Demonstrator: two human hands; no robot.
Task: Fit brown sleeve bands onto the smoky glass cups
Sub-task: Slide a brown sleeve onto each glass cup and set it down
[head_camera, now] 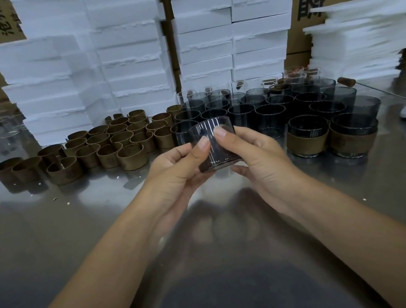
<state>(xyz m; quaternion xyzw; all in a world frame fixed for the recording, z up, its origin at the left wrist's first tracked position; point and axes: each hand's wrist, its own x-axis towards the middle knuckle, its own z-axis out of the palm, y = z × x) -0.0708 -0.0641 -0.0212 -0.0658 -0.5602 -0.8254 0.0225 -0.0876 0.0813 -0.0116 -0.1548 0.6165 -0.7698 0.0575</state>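
Since only the head view is being offered, everything is being read from it. A bare smoky glass cup [215, 146] is being held above the steel table [77, 240], just in front of the rows of stock, and is being tilted so that its mouth is turned away from the person. It is being gripped by both hands. The left hand [177, 168] is being curled round its left wall and base, the right hand [258, 155] round its right wall, and both thumbs are being pressed side by side on the near wall. No band is being worn by it yet.

The cup is being judged stiff, smooth and breakable. It is being judged light enough for fingertips, yet likely to slip on its polished wall. A hold low on the wall and under the base is being judged safest, since the middle of the wall is thereby being left free for a band. Its look is being noted as dark grey, see-through and straight-sided, with a thicker base and faint vertical glints.

Brown sleeve bands [115, 143] are being kept standing in a cluster to the left, well apart from the hands. They are being read as split rings, probably pliant. More bare cups [269, 108] are being kept in rows behind the hands, and two banded cups [307, 138] are being kept at the right front. White foam boxes [133, 58] are being seen stacked behind.
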